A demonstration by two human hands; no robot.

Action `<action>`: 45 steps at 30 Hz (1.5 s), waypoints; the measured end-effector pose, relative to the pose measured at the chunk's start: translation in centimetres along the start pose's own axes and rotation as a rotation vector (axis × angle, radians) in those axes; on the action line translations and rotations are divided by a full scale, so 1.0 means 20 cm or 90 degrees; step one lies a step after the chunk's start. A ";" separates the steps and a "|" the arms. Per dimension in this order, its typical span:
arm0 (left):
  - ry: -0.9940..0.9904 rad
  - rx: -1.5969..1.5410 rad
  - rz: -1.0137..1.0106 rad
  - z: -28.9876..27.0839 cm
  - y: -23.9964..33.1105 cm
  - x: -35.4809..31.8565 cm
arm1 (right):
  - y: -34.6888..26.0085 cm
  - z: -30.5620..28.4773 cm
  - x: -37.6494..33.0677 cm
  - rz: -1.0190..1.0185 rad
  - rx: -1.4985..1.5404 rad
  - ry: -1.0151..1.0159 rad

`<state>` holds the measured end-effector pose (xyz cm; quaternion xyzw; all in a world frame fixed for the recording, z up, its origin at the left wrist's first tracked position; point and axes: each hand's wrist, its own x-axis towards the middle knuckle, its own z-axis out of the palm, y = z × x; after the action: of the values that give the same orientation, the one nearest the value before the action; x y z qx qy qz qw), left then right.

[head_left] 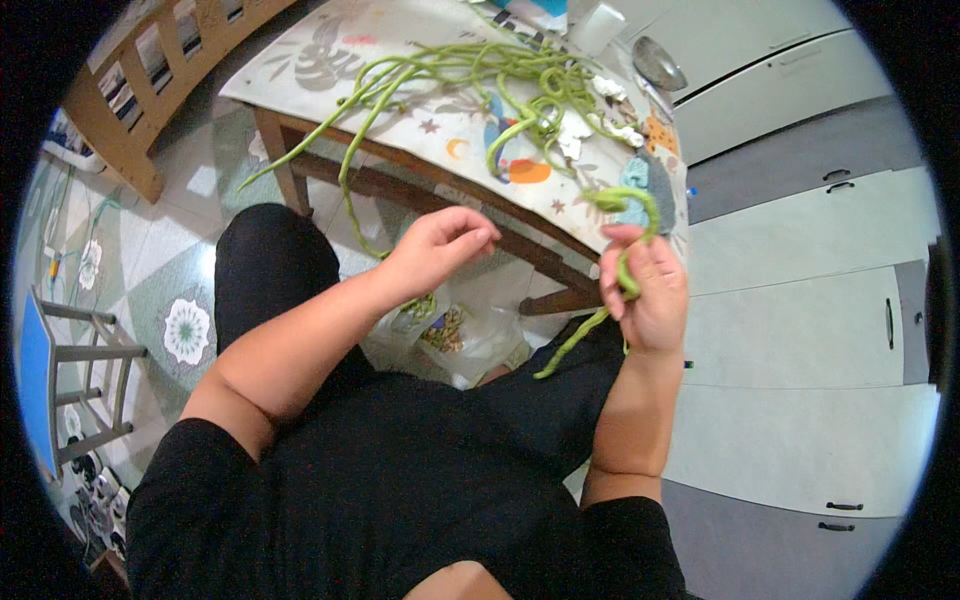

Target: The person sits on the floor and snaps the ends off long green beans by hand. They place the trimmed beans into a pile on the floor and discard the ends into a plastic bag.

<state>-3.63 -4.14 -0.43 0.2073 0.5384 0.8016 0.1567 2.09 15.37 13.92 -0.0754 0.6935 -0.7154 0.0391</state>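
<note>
A long green bean [628, 275] runs through my right hand [650, 290], whose fingers are curled around it; one end bends over toward the table edge and the other dangles above my leg. My left hand [445, 250] hovers in front of the table, thumb and fingers drawn together in a pinch; whatever lies between them, if anything, is hidden. On the patterned tabletop spreads a tangled pile of long beans [540, 85]. Several hang over the front edge, and one long bean [348, 195] reaches down toward my left wrist.
Below my hands is a clear plastic bag [480, 355] with small pieces in it. A teal cloth [635, 190] lies at the table's right end, near a metal bowl [660, 62] and white cup [597, 28]. Cabinets [790, 340] stand right; a blue stool [38, 385] stands left.
</note>
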 end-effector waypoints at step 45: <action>-0.251 0.636 -0.075 0.11 -0.59 -0.15 | 0.58 -0.44 -0.13 -0.009 0.475 0.240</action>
<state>0.46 0.50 -11.23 0.3728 0.8250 0.3839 0.1820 2.57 24.07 2.02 0.0709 0.3809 -0.9193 -0.0688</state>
